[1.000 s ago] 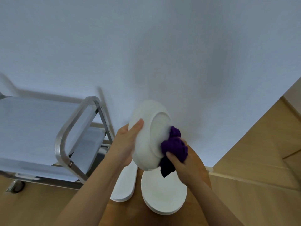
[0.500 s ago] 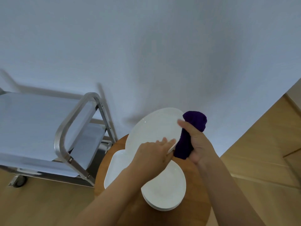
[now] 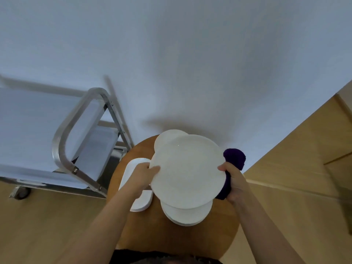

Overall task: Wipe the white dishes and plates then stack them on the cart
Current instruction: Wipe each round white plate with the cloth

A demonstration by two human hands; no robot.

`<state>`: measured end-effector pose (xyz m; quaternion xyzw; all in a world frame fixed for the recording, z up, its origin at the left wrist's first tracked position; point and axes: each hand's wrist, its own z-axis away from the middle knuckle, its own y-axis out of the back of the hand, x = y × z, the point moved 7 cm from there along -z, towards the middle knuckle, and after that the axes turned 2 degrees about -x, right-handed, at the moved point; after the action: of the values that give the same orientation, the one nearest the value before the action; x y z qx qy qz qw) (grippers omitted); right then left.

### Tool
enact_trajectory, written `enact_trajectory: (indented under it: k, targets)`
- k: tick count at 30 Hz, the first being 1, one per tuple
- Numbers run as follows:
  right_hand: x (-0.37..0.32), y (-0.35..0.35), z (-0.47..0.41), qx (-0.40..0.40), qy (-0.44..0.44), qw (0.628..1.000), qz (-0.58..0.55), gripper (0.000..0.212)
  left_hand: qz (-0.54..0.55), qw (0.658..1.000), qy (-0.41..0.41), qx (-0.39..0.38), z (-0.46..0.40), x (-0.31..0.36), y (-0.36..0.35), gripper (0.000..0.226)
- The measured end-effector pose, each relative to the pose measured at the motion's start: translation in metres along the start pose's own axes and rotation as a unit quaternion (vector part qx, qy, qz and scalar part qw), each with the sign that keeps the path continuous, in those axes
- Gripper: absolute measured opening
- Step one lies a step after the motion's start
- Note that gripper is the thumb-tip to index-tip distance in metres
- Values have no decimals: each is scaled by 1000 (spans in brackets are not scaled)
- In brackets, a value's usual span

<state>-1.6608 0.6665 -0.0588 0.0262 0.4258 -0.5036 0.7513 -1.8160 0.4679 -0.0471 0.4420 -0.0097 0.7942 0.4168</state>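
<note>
You hold the big plate point(image 3: 187, 173) face up and nearly level over the round table point(image 3: 182, 233). Half a second ago it stood tilted up toward the wall; a second ago you had it on edge with its underside turned to the cloth. Your left hand point(image 3: 143, 175) grips the rim at 9 o'clock, thumb on top and fingers curled beneath. Your right hand point(image 3: 233, 181) sits at the rim's 3 o'clock side with its thumb on the edge, and its fingers are closed around the purple cloth point(image 3: 233, 164), which bunches up beyond the rim. The cloth is off the plate's surface now, whereas a second ago it pressed against the underside.

Under the held plate, toward 6 o'clock, a stack of round plates point(image 3: 187, 214) rests on the table. At 8 o'clock lies an oblong white dish point(image 3: 133, 180), partly hidden by your left wrist. Another white plate point(image 3: 167, 137) peeks out at 11 o'clock. The metal cart point(image 3: 62, 134) stands off to 9 o'clock, just beside the table, with no dish showing on its shelves. The view has also tipped further down, showing more of the table.
</note>
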Motion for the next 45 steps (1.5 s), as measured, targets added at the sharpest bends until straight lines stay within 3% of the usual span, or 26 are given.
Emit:
enact_trajectory:
  k: [2, 5, 9, 20, 23, 27, 29, 32, 36, 40, 45]
  targets:
    - [9, 9, -6, 9, -26, 999, 25, 12, 109, 992, 45, -41, -8, -21, -14, 23]
    - [19, 32, -16, 69, -49, 994, 70, 26, 168, 984, 57, -25, -15, -39, -27, 12]
    - [22, 60, -32, 128, -24, 982, 140, 29, 158, 985, 69, 23, -27, -61, -38, 13]
    - [46, 80, -66, 142, -34, 962, 232, 30, 119, 983, 130, 58, -59, -99, -77, 20]
    - [47, 81, -71, 140, -14, 957, 254, 28, 73, 987, 132, 60, -66, -102, -86, 24]
    - [44, 84, -74, 164, 16, 959, 229, 36, -81, 990, 71, 91, -74, -98, -85, 30]
    - [39, 83, -77, 166, 40, 959, 226, 29, -174, 978, 56, 101, -81, -97, -81, 36]
    - [35, 77, -81, 160, 57, 956, 238, 29, -278, 951, 98, 92, -87, -106, -77, 44]
    - [37, 68, -90, 135, 56, 951, 273, 37, -289, 947, 127, 61, -89, -125, -83, 45]
    - [48, 59, -96, 98, 38, 942, 319, 61, -278, 951, 126, 45, -94, -130, -84, 40]
    - [58, 48, -103, 83, 33, 941, 327, 66, -277, 953, 107, 62, -110, -114, -72, 31]
